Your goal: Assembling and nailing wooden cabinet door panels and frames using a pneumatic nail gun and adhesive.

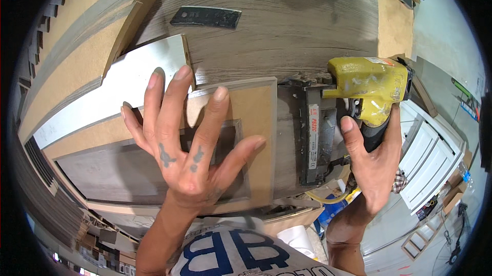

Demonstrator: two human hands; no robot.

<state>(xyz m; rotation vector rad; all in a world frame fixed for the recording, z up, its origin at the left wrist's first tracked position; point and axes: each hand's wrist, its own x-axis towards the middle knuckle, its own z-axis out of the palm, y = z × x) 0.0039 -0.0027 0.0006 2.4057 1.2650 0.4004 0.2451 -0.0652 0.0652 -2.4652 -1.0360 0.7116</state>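
Note:
My left hand (179, 148) is spread flat, fingers apart, over a framed wooden panel (260, 117) with tan board and a grey wood-grain edge. Its fingertips rest at or just above the panel's far edge, beside a glossy white strip of board (123, 78). To the right, a yellow air nail gun (369, 84) with a long dark magazine lies close to the panel's right edge. My right hand (371, 163) is around its black grip, thumb on the near left side and a finger along the right; the other fingers are hidden behind the grip.
A flat black metal piece (206, 17) lies on the grey wood-grain tabletop (292, 25). A tan board piece (130, 30) leans at the far left. A yellow hose (328, 200) runs from below the gun. White louvred panels (430, 158) stand on the floor at right.

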